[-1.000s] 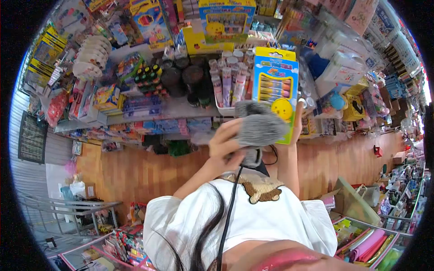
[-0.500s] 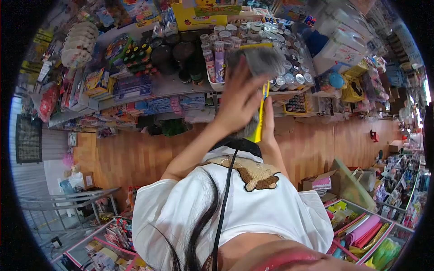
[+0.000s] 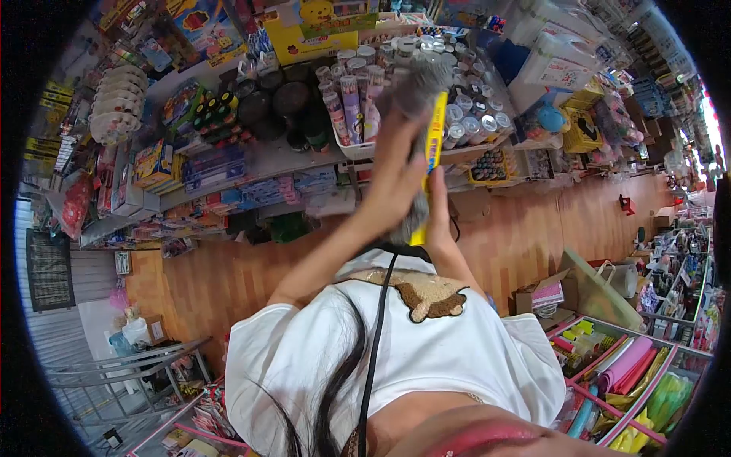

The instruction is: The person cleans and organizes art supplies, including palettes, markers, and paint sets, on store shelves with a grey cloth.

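Note:
A packet with a yellow edge (image 3: 432, 145) and blurred grey contents stands tilted between my hands, in front of the shelf. My left hand (image 3: 396, 167) is wrapped against its left side, thumb towards the yellow edge and fingertips smeared by motion near the grey upper part. My right hand (image 3: 439, 213) grips it from the right, lower down, with its fingers partly hidden behind the packet. Just behind are a white basket (image 3: 358, 151) of printed tubes and rows of clear, lidded containers (image 3: 472, 126).
The shelf edge (image 3: 282, 169) runs across in front of me, with dark round containers (image 3: 293, 99) and boxed goods on it. Wooden floor (image 3: 518, 225) shows below. An open carton (image 3: 544, 297) and a divided display bin (image 3: 609, 373) stand at the lower right, a metal railing (image 3: 129, 365) at the lower left.
The packet has turned more edge-on and shifted slightly left, still between both hands. My left hand's fingers, spread before, are closer together. The shelf view has shifted left.

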The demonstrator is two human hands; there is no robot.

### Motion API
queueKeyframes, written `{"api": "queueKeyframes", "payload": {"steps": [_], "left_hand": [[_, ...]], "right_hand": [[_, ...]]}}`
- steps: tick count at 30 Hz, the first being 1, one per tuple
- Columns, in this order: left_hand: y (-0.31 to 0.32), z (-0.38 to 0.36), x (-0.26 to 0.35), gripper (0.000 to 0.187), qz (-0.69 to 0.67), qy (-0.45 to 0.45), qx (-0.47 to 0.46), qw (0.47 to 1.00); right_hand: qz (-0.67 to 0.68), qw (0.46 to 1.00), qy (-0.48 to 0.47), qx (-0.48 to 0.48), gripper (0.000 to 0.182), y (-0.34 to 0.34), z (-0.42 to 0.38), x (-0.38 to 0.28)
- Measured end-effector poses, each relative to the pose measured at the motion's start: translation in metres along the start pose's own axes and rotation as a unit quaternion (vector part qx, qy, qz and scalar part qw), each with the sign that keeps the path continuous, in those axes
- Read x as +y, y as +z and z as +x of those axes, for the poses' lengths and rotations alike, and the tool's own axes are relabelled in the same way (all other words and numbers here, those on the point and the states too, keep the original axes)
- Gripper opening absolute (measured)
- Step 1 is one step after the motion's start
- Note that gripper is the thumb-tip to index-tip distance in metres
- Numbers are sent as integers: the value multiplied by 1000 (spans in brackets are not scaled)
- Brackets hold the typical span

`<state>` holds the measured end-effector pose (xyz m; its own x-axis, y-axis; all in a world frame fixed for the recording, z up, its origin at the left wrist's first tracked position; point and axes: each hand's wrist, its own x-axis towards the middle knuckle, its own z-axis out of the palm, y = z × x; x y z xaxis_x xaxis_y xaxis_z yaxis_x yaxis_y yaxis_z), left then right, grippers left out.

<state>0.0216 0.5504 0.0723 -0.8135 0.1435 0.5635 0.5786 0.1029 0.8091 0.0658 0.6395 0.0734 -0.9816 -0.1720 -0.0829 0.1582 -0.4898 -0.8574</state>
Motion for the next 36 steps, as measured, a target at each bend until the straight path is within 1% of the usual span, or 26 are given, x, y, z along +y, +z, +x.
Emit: {"api": "queueKeyframes", "payload": {"steps": [1,2,3,4,6,7,8,9,10,12,13,14,16,17,20,21,22,23,24,25,28,29,30,32,35,36], "left_hand": [[8,-16,3,50,-30,-15,-24,999],[14,-29,5,52,-61,-31,-48,997],[20,-36,2,54,-106,-32,-33,993],[16,-31,3,53,-55,-4,-57,997],[1,-11,9,53,44,47,-102,993],[-3,4,15,51,55,71,-83,993],[-6,19,18,51,-17,31,-49,998],[-10,34,20,50,-87,-8,-14,996],[-10,38,16,50,-99,-9,7,995],[-4,39,3,50,-67,23,34,997],[9,22,1,52,-38,5,45,998],[17,-1,6,56,-29,-16,4,999],[30,-32,15,59,-70,-23,-38,997],[28,-29,14,59,-36,11,-45,998],[16,-10,26,57,46,80,-61,994],[6,9,31,56,68,96,-61,991],[-2,25,29,55,91,112,-62,988],[-8,40,18,53,23,98,-22,995],[-14,51,11,52,-44,86,18,995],[-18,55,13,49,-141,11,20,990],[9,27,4,59,-166,-64,141,974],[26,3,-10,59,-174,-78,118,975],[38,-21,-17,59,-182,-92,94,974],[40,-43,6,45,-178,-17,16,984],[28,-28,15,44,56,165,-56,983],[26,-25,21,44,24,147,-56,987]], "right_hand": [[70,997,-12,-17,58,-22,11,13],[40,998,-46,3,60,-22,15,5],[31,998,-55,15,61,-17,13,1],[22,997,-63,27,62,-11,9,-1],[27,999,-38,-14,61,-7,0,-2],[39,999,8,-5,62,-7,-2,4],[53,997,53,4,64,-8,-4,10],[32,999,31,-12,65,-2,-8,14],[13,999,7,-30,67,4,-11,17],[61,998,1,25,65,-6,-5,30],[67,996,13,65,64,-14,-4,24],[71,992,25,103,63,-22,0,15],[110,991,-68,38,62,-28,9,-9],[84,994,-37,62,60,-19,2,-24],[49,993,-109,15,59,-17,-6,-8],[43,994,-85,56,58,-30,-6,9],[26,997,-62,49,60,-26,-6,10],[8,998,-39,41,61,-22,-7,12],[-21,999,-19,-16,65,-1,-7,0],[-4,1000,-21,6,65,-2,-1,4],[105,994,7,16,61,-11,4,0],[-21,990,-126,54,59,-21,19,0],[-5,990,-123,74,61,-22,22,-9],[23,988,-128,88,62,-27,20,-22],[47,987,-133,72,58,-48,20,-10],[57,988,-124,65,56,-55,25,-3]]}}
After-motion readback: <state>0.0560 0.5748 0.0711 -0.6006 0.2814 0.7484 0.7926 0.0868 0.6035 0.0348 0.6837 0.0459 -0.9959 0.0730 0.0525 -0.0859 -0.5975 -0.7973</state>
